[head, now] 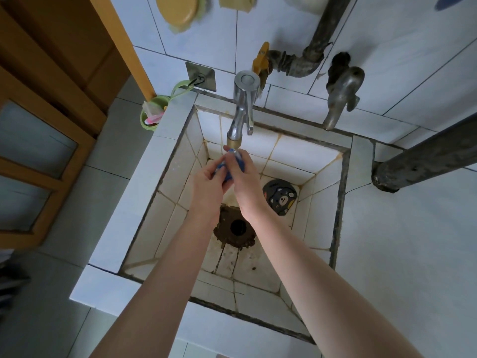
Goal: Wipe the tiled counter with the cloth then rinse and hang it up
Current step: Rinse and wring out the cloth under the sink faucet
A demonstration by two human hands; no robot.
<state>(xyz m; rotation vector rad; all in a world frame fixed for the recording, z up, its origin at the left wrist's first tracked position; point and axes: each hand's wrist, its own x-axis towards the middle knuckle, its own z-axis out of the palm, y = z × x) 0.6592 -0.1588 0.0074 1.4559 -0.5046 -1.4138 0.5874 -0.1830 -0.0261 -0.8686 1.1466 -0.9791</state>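
While both hands are held over the tiled sink (pixel 178 161), a bunched blue cloth (pixel 228 169) is gripped between them: the left hand (pixel 210 184) is closed on it from the left and the right hand (pixel 244 178) from the right, with its fingers (pixel 232 157) curled over the top. Just above the fingers the tap (pixel 241 117) spout is seen, almost touching the cloth. Below the hands the drain (pixel 237 227) is seen, a dark bear-print plug (pixel 280 196) lies to the right, and the white bench (pixel 413 254) runs further right.
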